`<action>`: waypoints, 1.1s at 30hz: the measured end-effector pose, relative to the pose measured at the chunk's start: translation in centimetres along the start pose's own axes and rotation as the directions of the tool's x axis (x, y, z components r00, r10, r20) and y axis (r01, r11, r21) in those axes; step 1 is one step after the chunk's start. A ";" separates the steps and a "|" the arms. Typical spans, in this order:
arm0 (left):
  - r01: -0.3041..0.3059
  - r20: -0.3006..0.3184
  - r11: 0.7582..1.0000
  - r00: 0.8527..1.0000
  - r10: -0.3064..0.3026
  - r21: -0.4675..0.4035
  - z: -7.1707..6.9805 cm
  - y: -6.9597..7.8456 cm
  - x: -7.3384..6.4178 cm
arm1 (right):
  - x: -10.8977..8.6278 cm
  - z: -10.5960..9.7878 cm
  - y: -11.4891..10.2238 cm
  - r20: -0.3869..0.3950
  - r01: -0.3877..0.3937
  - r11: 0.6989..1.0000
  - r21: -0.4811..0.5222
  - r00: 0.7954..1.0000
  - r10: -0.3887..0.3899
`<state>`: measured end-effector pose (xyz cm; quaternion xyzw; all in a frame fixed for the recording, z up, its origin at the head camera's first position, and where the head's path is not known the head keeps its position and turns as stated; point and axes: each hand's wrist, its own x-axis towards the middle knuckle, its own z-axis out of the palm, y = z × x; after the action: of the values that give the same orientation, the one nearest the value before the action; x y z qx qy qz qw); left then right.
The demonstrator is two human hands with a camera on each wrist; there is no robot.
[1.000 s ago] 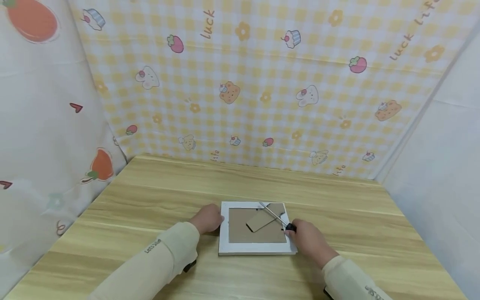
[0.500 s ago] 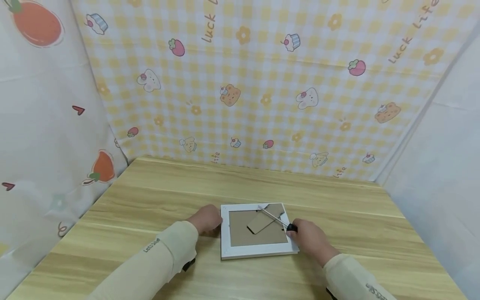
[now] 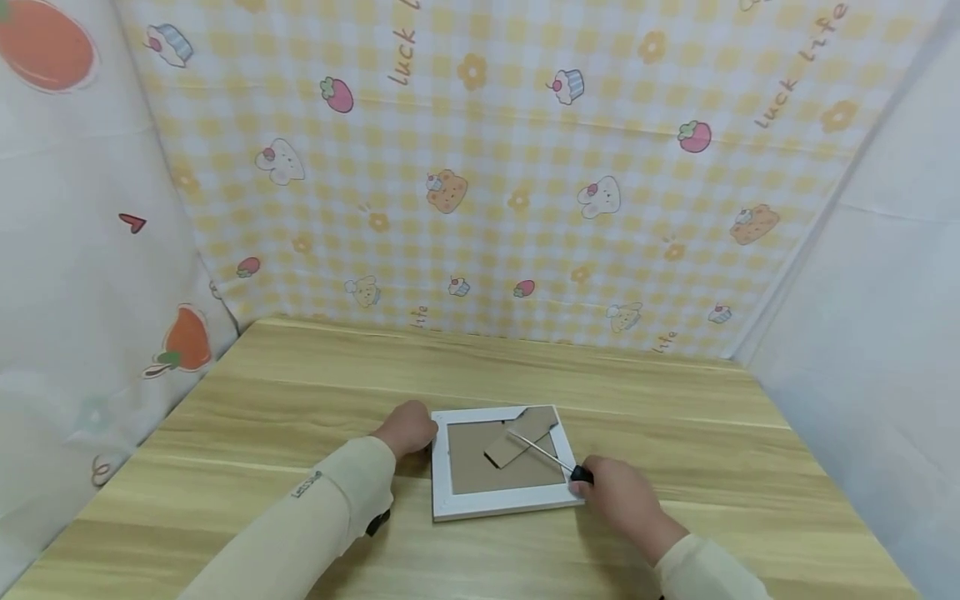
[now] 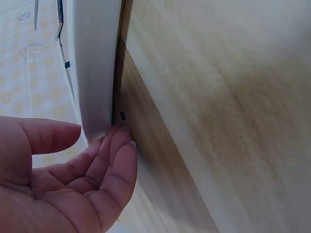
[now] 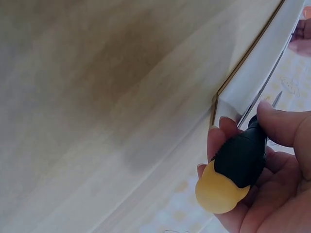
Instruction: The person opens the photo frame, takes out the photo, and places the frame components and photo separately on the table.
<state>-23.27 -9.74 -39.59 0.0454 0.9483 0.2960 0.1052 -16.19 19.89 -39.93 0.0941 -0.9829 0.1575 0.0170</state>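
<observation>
A white picture frame [image 3: 495,503] lies back side up, showing its brown cardboard backing [image 3: 472,475] and a cardboard stand leg [image 3: 517,442] set slantwise across it. My left hand [image 3: 408,427] holds the frame at its far left corner; in the left wrist view the thumb and fingers are either side of the corner. A screwdriver [image 5: 240,158] with a black and yellow handle is gripped in my right hand [image 3: 622,496], by the frame's right edge. Its thin metal shaft crosses above the backing, with the tip over the stand leg.
The wood-grain table [image 3: 360,354] surrounds the frame. Behind it hangs a yellow checked cloth [image 3: 487,242] with printed cartoons. White cloths [image 3: 75,275] close off both sides.
The screwdriver tip has moved from the frame's far rail to over the stand leg, and my right hand has come slightly nearer. The frame has turned slightly. My left hand keeps its hold.
</observation>
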 end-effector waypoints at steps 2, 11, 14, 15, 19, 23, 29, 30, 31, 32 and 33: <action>0.025 0.006 1.000 1.000 -0.025 -0.017 0.0 0.1 0.2 | -0.2 0.1 -0.2 -0.011 0.003 1.000 -0.010 1.000 -0.003; 0.064 0.001 0.997 0.998 -0.064 -0.051 0.2 0.1 1.2 | -0.2 0.7 -0.2 -0.033 0.000 0.999 -0.039 0.999 -0.001; 0.055 0.000 0.998 0.998 -0.056 -0.039 0.1 0.2 1.2 | -0.2 0.8 -0.2 -0.030 -0.003 0.999 -0.037 1.000 0.002; 0.051 0.001 0.998 0.999 -0.051 -0.037 0.1 0.3 1.2 | -0.2 0.8 -0.2 -0.026 -0.005 0.999 -0.037 1.000 0.004; 0.047 0.009 0.998 0.999 -0.047 -0.032 0.0 0.7 1.0 | -0.2 0.6 -0.3 -0.016 -0.024 0.999 -0.026 1.000 0.024; 0.057 0.004 0.998 0.998 -0.057 -0.030 -0.3 0.5 0.6 | 0.1 0.4 -0.6 -0.009 -0.031 0.999 -0.010 0.999 0.030; 0.049 -0.006 0.998 0.999 -0.049 -0.032 -0.5 0.1 0.0 | 0.8 0.1 -0.6 0.018 -0.029 1.000 0.009 0.999 0.029; 0.048 -0.006 0.998 0.999 -0.049 -0.027 -0.5 0.0 -0.1 | 0.9 0.0 -0.5 0.023 -0.028 1.000 0.011 0.999 0.027; 0.052 -0.006 0.998 0.999 -0.052 -0.029 -0.5 0.0 -0.1 | 1.1 0.0 -0.5 0.028 -0.024 1.000 0.014 0.999 0.024; 0.053 -0.006 0.998 0.999 -0.053 -0.024 -0.5 -0.1 -0.2 | 1.2 0.0 -0.5 0.033 -0.021 1.000 0.017 0.999 0.020; 0.054 -0.007 0.998 0.998 -0.054 -0.021 -0.5 -0.1 -0.3 | 1.4 0.0 -0.5 0.037 -0.018 1.000 0.018 0.999 0.018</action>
<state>-23.05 -10.18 -39.23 0.0174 0.9465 0.3029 0.1103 -17.43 19.20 -39.65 0.0883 -0.9823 0.1650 -0.0035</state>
